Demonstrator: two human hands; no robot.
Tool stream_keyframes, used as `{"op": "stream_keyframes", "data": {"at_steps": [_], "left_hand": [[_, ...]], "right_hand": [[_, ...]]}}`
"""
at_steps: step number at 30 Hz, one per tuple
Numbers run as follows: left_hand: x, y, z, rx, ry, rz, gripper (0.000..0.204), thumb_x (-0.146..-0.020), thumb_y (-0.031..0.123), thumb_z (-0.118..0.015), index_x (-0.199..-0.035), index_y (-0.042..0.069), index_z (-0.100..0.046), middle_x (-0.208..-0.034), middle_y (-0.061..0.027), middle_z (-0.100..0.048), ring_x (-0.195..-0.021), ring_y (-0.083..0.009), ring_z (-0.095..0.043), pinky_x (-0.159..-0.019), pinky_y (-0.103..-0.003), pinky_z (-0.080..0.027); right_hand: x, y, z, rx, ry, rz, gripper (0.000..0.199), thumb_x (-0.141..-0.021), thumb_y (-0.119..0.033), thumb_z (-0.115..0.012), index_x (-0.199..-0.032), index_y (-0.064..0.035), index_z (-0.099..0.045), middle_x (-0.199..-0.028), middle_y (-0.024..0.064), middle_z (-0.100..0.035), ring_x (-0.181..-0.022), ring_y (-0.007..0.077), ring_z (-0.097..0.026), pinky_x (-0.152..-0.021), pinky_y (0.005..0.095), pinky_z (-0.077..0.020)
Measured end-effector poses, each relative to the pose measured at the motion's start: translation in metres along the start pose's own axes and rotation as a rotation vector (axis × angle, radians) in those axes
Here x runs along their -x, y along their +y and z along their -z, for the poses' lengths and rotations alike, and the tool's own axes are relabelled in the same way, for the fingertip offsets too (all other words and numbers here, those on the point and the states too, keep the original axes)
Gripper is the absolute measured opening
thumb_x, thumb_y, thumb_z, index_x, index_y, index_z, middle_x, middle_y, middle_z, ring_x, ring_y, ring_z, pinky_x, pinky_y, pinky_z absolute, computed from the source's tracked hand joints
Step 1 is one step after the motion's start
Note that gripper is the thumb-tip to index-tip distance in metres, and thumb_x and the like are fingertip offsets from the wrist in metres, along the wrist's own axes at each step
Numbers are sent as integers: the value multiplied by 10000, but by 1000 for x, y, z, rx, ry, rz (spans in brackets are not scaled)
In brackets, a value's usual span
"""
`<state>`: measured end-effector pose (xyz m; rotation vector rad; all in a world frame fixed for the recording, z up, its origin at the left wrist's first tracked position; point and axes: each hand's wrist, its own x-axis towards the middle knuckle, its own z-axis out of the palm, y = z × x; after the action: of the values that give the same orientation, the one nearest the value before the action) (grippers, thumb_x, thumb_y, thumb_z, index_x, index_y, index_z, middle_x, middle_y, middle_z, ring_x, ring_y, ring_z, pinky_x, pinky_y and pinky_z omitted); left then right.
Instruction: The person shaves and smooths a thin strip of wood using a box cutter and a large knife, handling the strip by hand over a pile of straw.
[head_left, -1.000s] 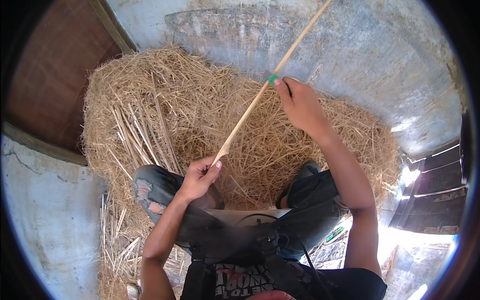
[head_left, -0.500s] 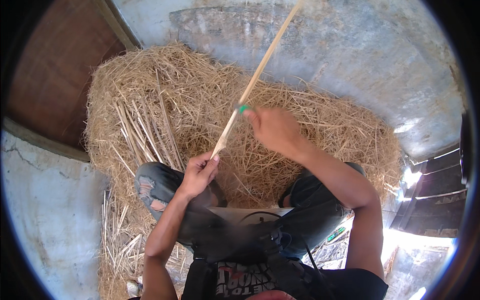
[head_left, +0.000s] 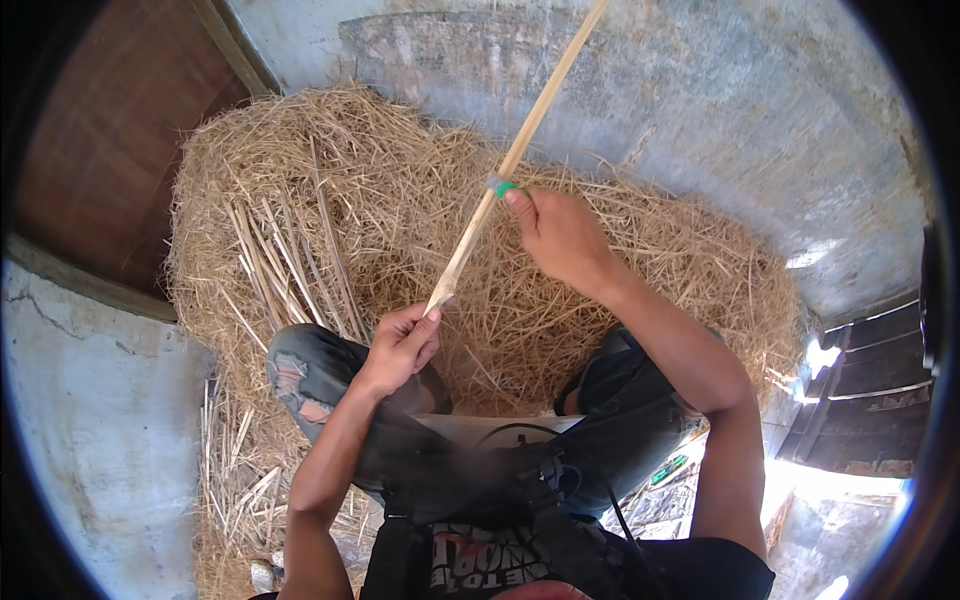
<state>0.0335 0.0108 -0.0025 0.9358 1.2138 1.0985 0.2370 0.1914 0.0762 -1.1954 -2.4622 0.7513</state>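
A long, pale bamboo-like strip (head_left: 530,130) slants up and to the right, its far end running out of the top of the picture. My left hand (head_left: 405,345) is closed round its lower end, thumb on top, above my left knee. Farther up, my right hand (head_left: 565,240) grips a small green-handled knife (head_left: 504,188). The short grey blade lies against the strip; most of the handle is hidden in my fist. Just above my left hand the strip has a roughened, lifted patch like a joint or frayed shaving.
A thick heap of straw-like shavings (head_left: 660,240) surrounds my bent legs. Several loose strips (head_left: 285,265) lie on it at the left, with more cut pieces (head_left: 240,450) at the lower left. A grey wall (head_left: 700,90) rises beyond. A brown panel (head_left: 120,150) stands at the far left.
My right hand has moved the knife a little up and away along the strip, from a blurred position to a sharper one. The left hand stays almost in place.
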Motion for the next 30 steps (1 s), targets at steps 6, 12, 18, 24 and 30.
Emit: {"op": "stream_keyframes", "data": {"at_steps": [6,12,18,24,30], "left_hand": [[5,0,1,-10,11,11,402,-1101,265,-481,-1395,5,-566,-603,54,-397,-473,-39,-338,-428,-222,-292],[-4,2,-1,26,13,15,394,-1098,275,-488,-1373,8,-578,-606,49,-401,-476,-44,-336,-417,-222,-275],[-1,0,-1,61,52,38,371,-1095,280,-497,-1318,5,-609,-607,42,-415,-484,-44,-345,-419,-218,-277],[-4,-6,0,-134,98,-67,367,-1078,250,-539,-1349,13,-614,-640,42,-460,-531,-39,-403,-478,-217,-337],[-10,-14,-12,-328,215,-173,456,-1040,249,-619,-1427,14,-564,-706,56,-513,-627,-32,-467,-566,-222,-402]], "right_hand": [[13,-7,-22,22,-22,71,556,-1092,-414,-385,-829,-9,-659,-571,154,-573,-503,341,-585,-507,473,-477],[12,0,-26,-83,-67,53,564,-1081,-420,-396,-806,-3,-658,-641,205,-624,-577,419,-625,-551,507,-502],[7,10,-41,-298,-250,94,616,-1074,-470,-416,-754,-4,-661,-558,140,-558,-499,321,-565,-507,457,-434],[-1,15,-17,-524,-109,67,557,-1016,-501,-572,-685,-56,-623,-503,-16,-448,-452,110,-447,-458,368,-349],[13,4,-35,-344,-31,153,316,-917,-288,-723,-773,-9,-692,-529,125,-561,-472,249,-573,-503,422,-440]]}}
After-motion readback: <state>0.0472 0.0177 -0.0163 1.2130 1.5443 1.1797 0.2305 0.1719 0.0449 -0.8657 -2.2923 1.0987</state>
